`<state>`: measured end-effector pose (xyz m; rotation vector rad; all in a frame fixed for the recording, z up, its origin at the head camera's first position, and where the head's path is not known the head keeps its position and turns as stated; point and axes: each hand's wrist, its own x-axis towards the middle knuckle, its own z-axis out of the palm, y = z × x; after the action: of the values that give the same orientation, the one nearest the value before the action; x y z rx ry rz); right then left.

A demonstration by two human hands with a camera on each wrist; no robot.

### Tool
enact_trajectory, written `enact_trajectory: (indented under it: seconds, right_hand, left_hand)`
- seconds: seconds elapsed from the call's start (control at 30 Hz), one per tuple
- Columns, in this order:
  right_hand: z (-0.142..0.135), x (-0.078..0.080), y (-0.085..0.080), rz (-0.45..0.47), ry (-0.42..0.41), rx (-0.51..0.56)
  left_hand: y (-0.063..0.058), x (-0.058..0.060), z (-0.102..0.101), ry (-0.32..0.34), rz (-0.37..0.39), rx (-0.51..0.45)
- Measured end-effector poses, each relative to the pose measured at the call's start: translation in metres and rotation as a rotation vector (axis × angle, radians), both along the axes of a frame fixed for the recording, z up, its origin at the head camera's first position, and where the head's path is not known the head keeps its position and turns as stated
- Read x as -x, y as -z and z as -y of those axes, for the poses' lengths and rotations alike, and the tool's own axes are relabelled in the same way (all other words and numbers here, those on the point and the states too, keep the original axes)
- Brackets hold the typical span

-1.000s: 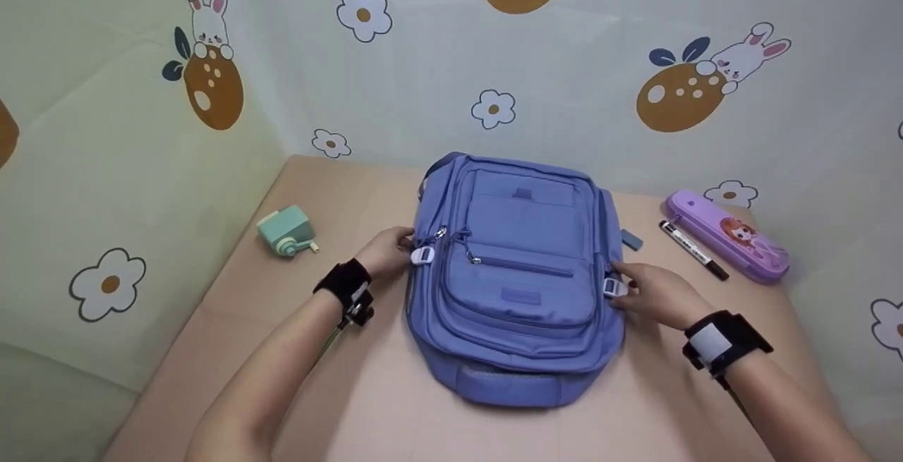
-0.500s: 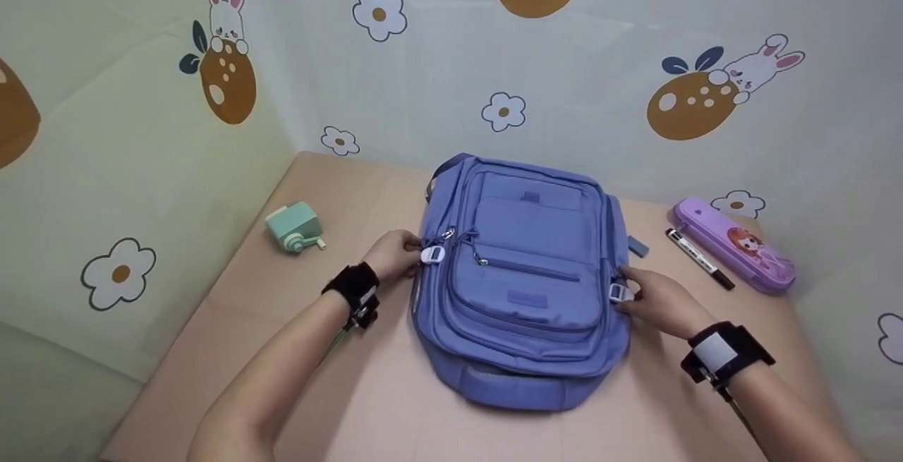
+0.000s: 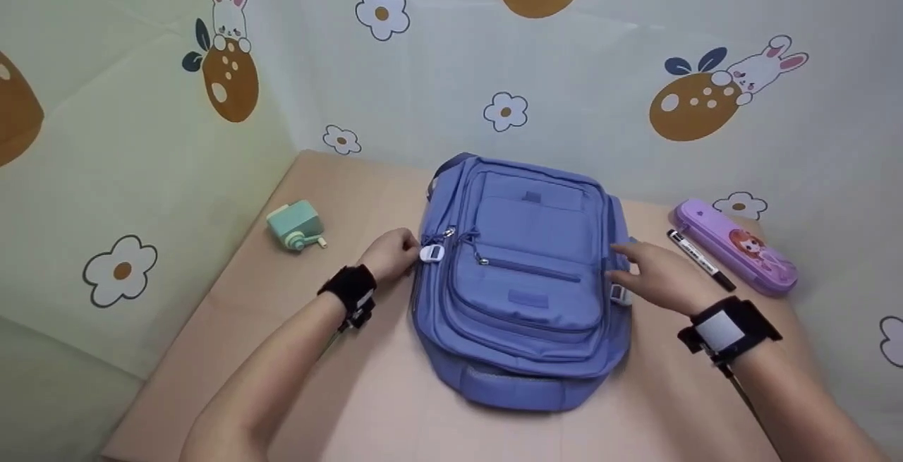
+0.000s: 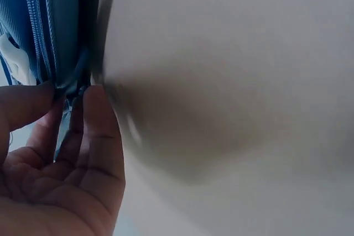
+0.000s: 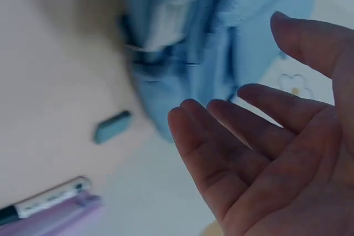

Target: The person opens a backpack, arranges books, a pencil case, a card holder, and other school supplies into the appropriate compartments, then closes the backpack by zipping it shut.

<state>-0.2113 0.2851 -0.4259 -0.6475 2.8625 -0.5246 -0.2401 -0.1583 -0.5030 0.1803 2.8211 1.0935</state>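
A blue backpack (image 3: pixel 529 236) lies on the table with its front pockets facing up. At its left side my left hand (image 3: pixel 391 254) pinches a thin blue strap beside the white buckle (image 3: pixel 432 254); the left wrist view shows thumb and fingertips (image 4: pixel 95 95) meeting there, next to a zip (image 4: pixel 36 26). My right hand (image 3: pixel 663 278) is over the bag's right edge, fingers apart and holding nothing. Beneath it, the right white buckle (image 3: pixel 619 294) is partly covered. In the right wrist view that palm (image 5: pixel 293 175) faces the bag, whose buckle (image 5: pixel 170 19) is blurred.
A mint-green crank pencil sharpener (image 3: pixel 296 226) stands on the left of the table (image 3: pixel 338 405). To the right lie a black-and-white marker (image 3: pixel 700 259) and a purple pencil case (image 3: pixel 737 245). A small blue-grey block (image 5: pixel 112 126) lies beside the bag. Patterned cloth (image 3: pixel 423 60) hangs behind.
My right hand has let go of the right buckle and moved slightly up, its fingers spreading. My left hand stays at the left strap. The head view has shifted a little.
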Motion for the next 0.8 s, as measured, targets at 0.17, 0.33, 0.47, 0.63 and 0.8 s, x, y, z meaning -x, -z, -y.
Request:
enact_trajectory:
  seconds: [0.17, 0.33, 0.47, 0.63, 0.8]
  right_hand:
    - [0.056, 0.01, -0.021, -0.086, -0.103, 0.003]
    - [0.126, 0.022, -0.024, -0.11, -0.264, -0.014]
    - [0.179, 0.032, -0.018, -0.102, -0.389, -0.079]
    - [0.227, 0.043, -0.006, -0.113, -0.467, -0.147]
    - [0.254, 0.049, 0.009, -0.175, -0.443, -0.212]
  left_hand:
    - [-0.001, -0.001, 0.0, 0.0, -0.061, 0.037]
    - [0.002, -0.001, 0.002, 0.002, -0.118, 0.014]
    - [0.003, -0.002, 0.003, -0.007, -0.114, -0.013]
    - [0.003, -0.002, 0.003, -0.012, -0.119, 0.004]
    - [0.002, -0.002, 0.001, -0.03, -0.12, 0.024]
